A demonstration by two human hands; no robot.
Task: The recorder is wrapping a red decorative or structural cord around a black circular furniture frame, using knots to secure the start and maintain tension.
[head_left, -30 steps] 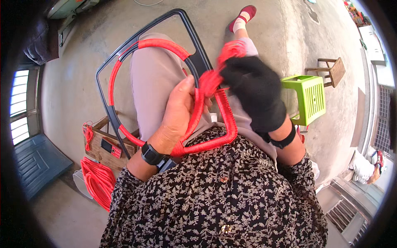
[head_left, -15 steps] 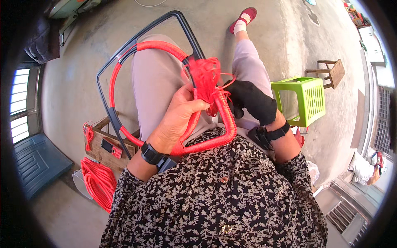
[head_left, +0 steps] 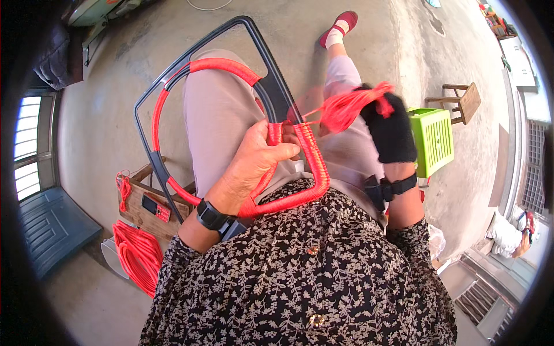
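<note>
A black frame (head_left: pixel 258 41) with a curved inner bar rests across my lap, and red cord (head_left: pixel 296 202) is wound tightly round parts of it. My left hand (head_left: pixel 254 160) is bare and closed round the wrapped bar near the top of the lower loop. In a black glove, my right hand (head_left: pixel 392 128) is raised to the right of the frame, gripping a loose bundle of red cord (head_left: pixel 352 108). A strand runs from the bundle to the wrapped corner of the frame. The gloved fingers are partly hidden by the bundle and blurred.
On the left, a wooden stool (head_left: pixel 156 210) carries a phone (head_left: pixel 156 207) and a small red cord hank (head_left: pixel 124 191). Beside it hangs a large red coil (head_left: pixel 138 254). To the right stand a green plastic stool (head_left: pixel 433 141) and a small wooden stool (head_left: pixel 467 104).
My right hand has swung up and to the right, away from the frame, carrying the cord bundle and drawing out its strand. My left hand and the frame have hardly moved.
</note>
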